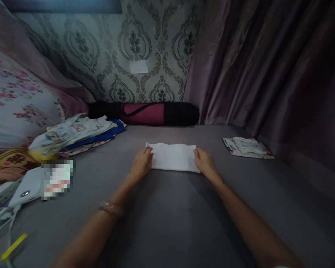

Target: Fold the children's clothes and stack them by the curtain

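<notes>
A white folded cloth (173, 157) lies flat as a long rectangle on the grey sheet (167, 208), in the middle of the head view. At its left end, my left hand (142, 162) has its fingers closed on the edge. My right hand (205, 163) pinches the opposite end between thumb and fingers. Both wrists rest low over the sheet, and a bracelet circles the left one. The cloth's far edge is slightly wavy, and its ends are partly covered by my fingers.
Stacked clothes (80, 130) lie at the left, near a floral pillow (19, 100). A white device (28, 186) with cables sits closer on that side. Small folded cloths (248, 147) lie at the right by the curtain (226, 74). Along the wall stretches a black and maroon long bag (145, 113).
</notes>
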Demonstrator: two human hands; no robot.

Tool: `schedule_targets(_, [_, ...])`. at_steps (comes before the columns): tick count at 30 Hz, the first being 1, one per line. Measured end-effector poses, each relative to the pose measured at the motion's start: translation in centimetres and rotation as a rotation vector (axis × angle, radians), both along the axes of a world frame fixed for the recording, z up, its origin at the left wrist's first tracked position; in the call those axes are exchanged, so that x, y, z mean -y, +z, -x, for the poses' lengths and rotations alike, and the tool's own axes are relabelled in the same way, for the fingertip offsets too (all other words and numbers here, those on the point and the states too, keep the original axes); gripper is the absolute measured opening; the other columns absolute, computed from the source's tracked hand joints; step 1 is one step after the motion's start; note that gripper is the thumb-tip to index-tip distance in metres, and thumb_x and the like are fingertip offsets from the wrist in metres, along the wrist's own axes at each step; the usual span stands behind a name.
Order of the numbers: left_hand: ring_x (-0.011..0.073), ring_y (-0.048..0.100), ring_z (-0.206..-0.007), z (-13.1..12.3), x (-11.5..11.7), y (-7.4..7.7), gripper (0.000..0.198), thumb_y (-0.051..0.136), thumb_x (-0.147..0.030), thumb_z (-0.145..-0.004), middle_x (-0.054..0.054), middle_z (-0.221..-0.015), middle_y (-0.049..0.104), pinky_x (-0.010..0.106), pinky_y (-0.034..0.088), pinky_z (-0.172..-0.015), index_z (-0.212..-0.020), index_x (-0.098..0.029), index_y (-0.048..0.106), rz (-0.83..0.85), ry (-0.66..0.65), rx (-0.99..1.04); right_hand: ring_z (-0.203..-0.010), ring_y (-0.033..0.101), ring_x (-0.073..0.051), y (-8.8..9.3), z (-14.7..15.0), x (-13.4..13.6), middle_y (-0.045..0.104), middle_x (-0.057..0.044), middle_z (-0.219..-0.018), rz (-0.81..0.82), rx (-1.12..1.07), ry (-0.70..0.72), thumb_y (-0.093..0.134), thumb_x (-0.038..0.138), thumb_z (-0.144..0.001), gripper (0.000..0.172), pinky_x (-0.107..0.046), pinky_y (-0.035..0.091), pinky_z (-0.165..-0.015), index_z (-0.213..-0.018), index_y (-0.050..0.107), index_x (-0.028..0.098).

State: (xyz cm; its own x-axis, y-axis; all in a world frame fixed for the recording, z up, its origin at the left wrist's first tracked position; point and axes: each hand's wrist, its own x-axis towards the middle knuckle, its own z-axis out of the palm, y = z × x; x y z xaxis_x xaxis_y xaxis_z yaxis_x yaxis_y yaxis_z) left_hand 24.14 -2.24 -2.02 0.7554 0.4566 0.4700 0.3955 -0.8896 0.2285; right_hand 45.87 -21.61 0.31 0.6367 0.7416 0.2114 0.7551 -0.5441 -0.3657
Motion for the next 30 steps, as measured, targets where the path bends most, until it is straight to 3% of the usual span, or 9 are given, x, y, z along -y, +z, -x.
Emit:
schedule_targets(1, [0.0242, 0.049, -0.125, -1.5, 0.5, -0.1, 0.040, 0.032, -0.027, -0.096, 0.016, -0.134, 0.054, 0.036, 0.040, -0.104, -0.127, -0.012, 0.052, -0.030, -0.040, -0.073, -0.114, 0.057, -0.026, 0.3, 0.9, -1.5, 0.064, -0.017, -0.121, 0.002, 0.052, 0.123, 0.021, 0.024, -0.098, 0.048, -0.040, 0.041, -0.094, -0.123, 0.060, 0.013])
schedule_targets(4, [0.0263, 0.039, -0.136, -5.9, 1.5, -0.5, 0.043, 0.033, -0.021, -0.095, 0.018, -0.143, 0.047, 0.041, 0.032, -0.111, -0.134, -0.007, 0.046, -0.032, -0.012, -0.192, -0.134, 0.038, -0.023, 0.0, 3.5, -5.6, 0.049, -0.012, -0.142, 0.037, 0.086, 0.242, 0.030, 0.025, -0.096, 0.046, -0.040, 0.025, -0.111, -0.135, 0.050, 0.011])
schedule_targets(8, [0.0265, 0.031, -0.140, -8.7, 1.4, -1.1, 0.047, 0.031, -0.019, -0.095, 0.017, -0.149, 0.039, 0.045, 0.025, -0.114, -0.140, -0.008, 0.040, -0.022, 0.050, -0.353, -0.142, 0.025, -0.025, -1.4, 4.8, -8.5, 0.037, -0.012, -0.151, 0.166, 0.109, 0.342, 0.028, 0.022, -0.095, 0.052, -0.048, 0.013, -0.116, -0.144, 0.038, 0.008])
schedule_targets(17, [0.0259, 0.024, -0.143, -8.0, -0.2, -2.0, 0.053, 0.022, -0.035, -0.099, 0.014, -0.153, 0.032, 0.047, 0.022, -0.116, -0.145, -0.011, 0.037, 0.104, 0.018, -0.427, -0.143, 0.024, -0.022, -3.0, 3.9, -8.6, 0.033, -0.009, -0.153, 0.185, 0.071, 0.359, 0.025, 0.030, -0.096, 0.054, -0.044, 0.010, -0.117, -0.146, 0.037, 0.013])
schedule_targets(23, [0.0265, 0.023, -0.144, -7.2, -0.9, -1.9, 0.059, 0.022, -0.043, -0.098, 0.014, -0.155, 0.028, 0.047, 0.021, -0.116, -0.146, -0.012, 0.034, 0.112, -0.028, -0.428, -0.144, 0.021, -0.021, -3.0, 3.0, -7.7, 0.029, -0.010, -0.154, 0.208, 0.073, 0.335, 0.023, 0.035, -0.097, 0.056, -0.041, 0.008, -0.117, -0.147, 0.035, 0.011])
schedule_targets(30, [0.0259, 0.023, -0.144, -6.1, -1.6, -1.9, 0.064, 0.022, -0.050, -0.097, 0.014, -0.155, 0.028, 0.046, 0.020, -0.116, -0.147, -0.011, 0.033, 0.099, 0.021, -0.413, -0.145, 0.016, -0.019, -2.8, 1.8, -6.0, 0.024, -0.008, -0.156, 0.192, 0.066, 0.332, 0.020, 0.035, -0.098, 0.058, -0.043, 0.006, -0.118, -0.148, 0.031, 0.009])
